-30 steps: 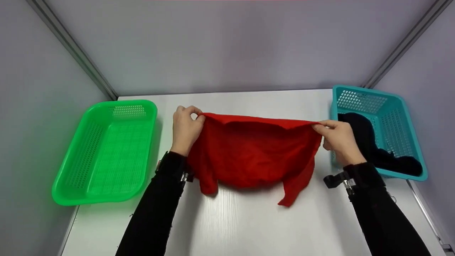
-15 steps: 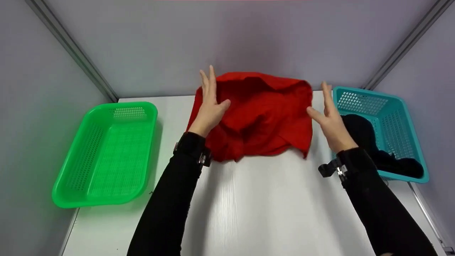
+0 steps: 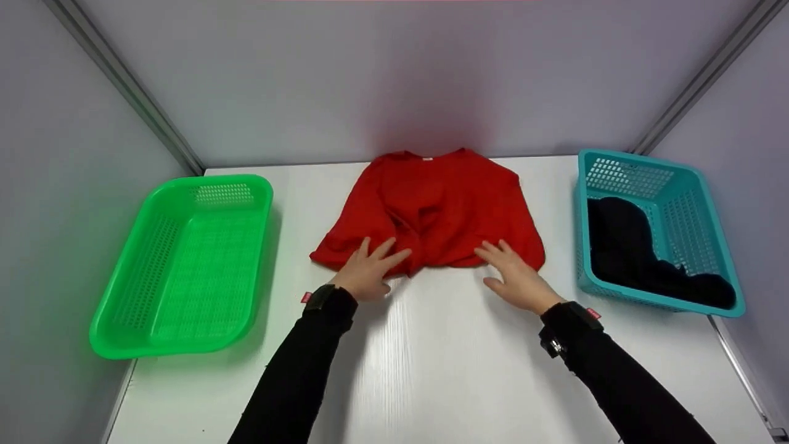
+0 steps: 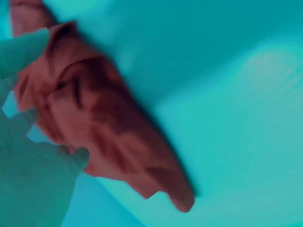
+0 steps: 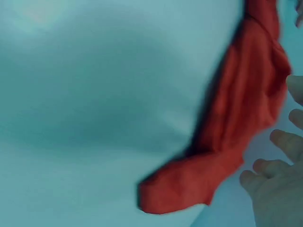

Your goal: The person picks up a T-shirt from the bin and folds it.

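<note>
A red top (image 3: 450,197) lies spread but wrinkled at the back of the white table, its neckline and a small pale label toward the rear wall. My left hand (image 3: 365,274) has its fingers spread over the front left part of the top and grips nothing. Over the front right edge, my right hand (image 3: 518,282) also has fingers extended, holding nothing. In the left wrist view the rumpled red top (image 4: 113,123) passes beneath the fingers of the left hand (image 4: 33,175). The right wrist view has the right hand (image 5: 284,189) beside the red top (image 5: 241,90).
To the left stands a green plastic basket (image 3: 209,271) with nothing in it. A blue basket (image 3: 693,228) at the right holds a black cloth item (image 3: 622,240). Grey-white panels (image 3: 431,74) close off the back and both sides of the table (image 3: 444,370).
Both hands held the red top up by its edge, then released it toward the back wall. It now lies on the table, and the hands have come down and back toward its near edge.
</note>
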Action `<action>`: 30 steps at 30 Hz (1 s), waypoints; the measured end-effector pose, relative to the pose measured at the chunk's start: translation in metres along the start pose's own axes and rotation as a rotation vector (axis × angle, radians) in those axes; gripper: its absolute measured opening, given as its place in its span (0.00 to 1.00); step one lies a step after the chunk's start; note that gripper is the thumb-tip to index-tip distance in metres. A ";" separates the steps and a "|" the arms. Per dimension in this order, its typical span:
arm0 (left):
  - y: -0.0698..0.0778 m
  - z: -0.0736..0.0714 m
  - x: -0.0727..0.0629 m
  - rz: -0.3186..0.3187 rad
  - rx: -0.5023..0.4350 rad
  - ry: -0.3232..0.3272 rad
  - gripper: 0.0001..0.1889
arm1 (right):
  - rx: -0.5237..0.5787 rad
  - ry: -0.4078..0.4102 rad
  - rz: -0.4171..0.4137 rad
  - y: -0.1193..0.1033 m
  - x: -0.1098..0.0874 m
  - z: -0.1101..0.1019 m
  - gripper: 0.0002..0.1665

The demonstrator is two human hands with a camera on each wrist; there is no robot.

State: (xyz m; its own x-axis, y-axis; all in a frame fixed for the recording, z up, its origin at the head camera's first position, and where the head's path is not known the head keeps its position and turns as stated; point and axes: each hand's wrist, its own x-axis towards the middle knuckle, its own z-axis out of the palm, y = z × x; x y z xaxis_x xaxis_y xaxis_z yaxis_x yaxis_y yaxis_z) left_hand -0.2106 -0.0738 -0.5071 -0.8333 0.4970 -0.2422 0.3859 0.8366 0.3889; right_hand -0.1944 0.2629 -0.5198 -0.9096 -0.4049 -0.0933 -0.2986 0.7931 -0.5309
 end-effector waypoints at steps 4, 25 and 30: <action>-0.006 0.029 -0.004 0.015 0.144 0.072 0.40 | -0.146 -0.042 -0.049 0.000 0.000 0.031 0.42; -0.002 0.062 0.007 -0.025 0.285 0.359 0.15 | -0.427 0.254 -0.001 0.008 0.013 0.067 0.10; 0.008 0.064 0.012 -0.023 0.263 0.319 0.31 | -0.473 0.301 -0.086 0.005 0.015 0.073 0.08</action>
State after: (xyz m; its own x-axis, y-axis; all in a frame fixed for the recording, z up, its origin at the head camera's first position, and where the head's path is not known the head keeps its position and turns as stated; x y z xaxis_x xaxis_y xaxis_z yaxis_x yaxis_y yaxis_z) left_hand -0.1919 -0.0469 -0.5640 -0.9078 0.4157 0.0559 0.4194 0.8976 0.1358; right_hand -0.1879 0.2274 -0.5851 -0.8979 -0.3842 0.2148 -0.4089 0.9087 -0.0840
